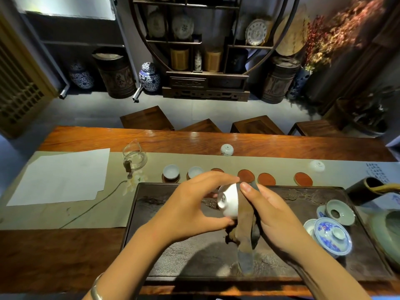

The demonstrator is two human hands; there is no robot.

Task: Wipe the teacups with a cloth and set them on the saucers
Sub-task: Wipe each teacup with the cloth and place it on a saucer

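Note:
My left hand (194, 204) grips a small white teacup (228, 201) on its side, base toward me, above the dark tea tray (173, 256). My right hand (275, 215) presses a brown cloth (245, 226) against the cup's mouth; the cloth hangs down to the tray. Behind the tray runs a row of round saucers: two at the left carry white teacups (171, 171) (194, 171), and others (246, 175) (266, 179) (303, 179) are bare reddish discs. One saucer is partly hidden by my left hand. Two upside-down teacups (226, 150) (317, 166) stand farther back.
A glass pitcher (134, 156) and white paper (62, 176) lie at the left on the beige runner. A blue-and-white lidded bowl (332, 236), a celadon strainer (339, 212) and a green vessel (387, 234) crowd the tray's right end. Wooden stools stand beyond the table.

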